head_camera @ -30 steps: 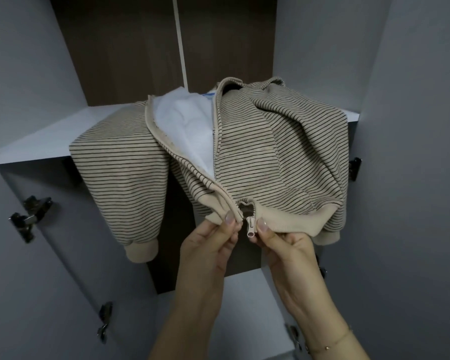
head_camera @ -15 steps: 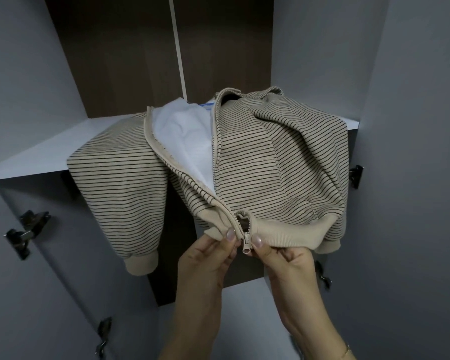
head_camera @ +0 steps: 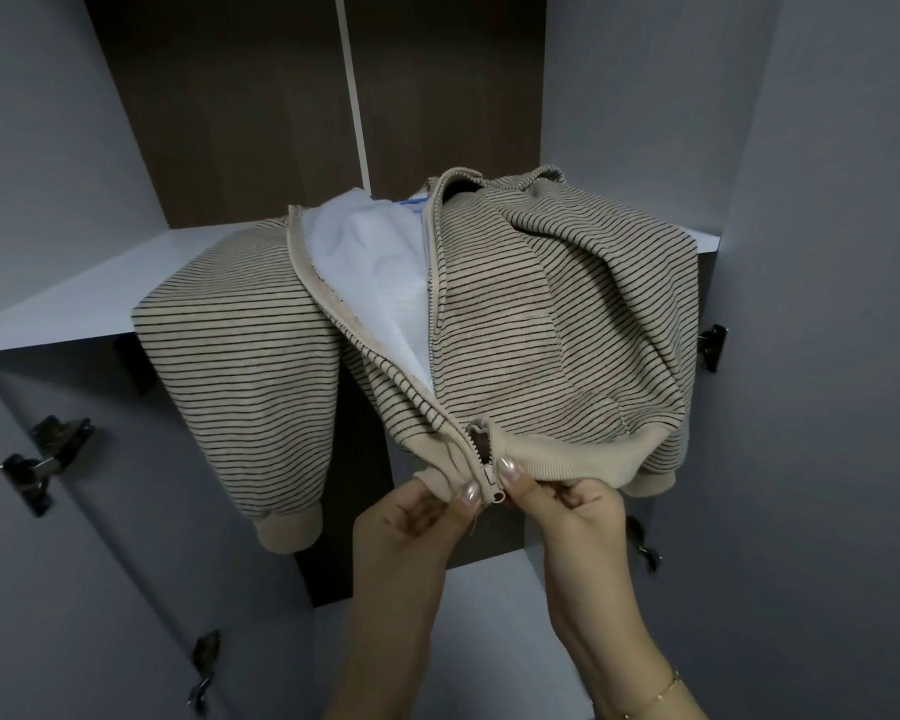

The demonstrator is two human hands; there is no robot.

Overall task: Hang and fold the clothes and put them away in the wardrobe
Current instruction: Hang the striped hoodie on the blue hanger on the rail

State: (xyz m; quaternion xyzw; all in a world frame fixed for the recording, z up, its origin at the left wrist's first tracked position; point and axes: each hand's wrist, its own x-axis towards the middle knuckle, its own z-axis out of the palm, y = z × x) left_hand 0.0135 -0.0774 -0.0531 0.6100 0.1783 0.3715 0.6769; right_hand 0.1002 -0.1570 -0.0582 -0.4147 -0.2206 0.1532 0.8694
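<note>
A beige zip jacket with thin black stripes (head_camera: 541, 314) lies on the white wardrobe shelf (head_camera: 74, 304), its hem and left sleeve hanging over the front edge. Its front is unzipped and shows a white lining (head_camera: 375, 262). My left hand (head_camera: 427, 517) pinches the hem on the left side of the zipper's lower end. My right hand (head_camera: 562, 506) pinches the hem on the right side. The metal zipper slider (head_camera: 491, 483) sits between my thumbs at the bottom of the zip.
The wardrobe has grey side walls and a dark brown back panel (head_camera: 261, 106). Open grey doors stand at both sides, with metal hinges at left (head_camera: 42, 459) and right (head_camera: 710, 345). A lower shelf (head_camera: 489, 615) lies below my hands.
Both hands and the hem have sunk a little in view and pulled the hem slightly toward me; the grip on the zipper end is unchanged.
</note>
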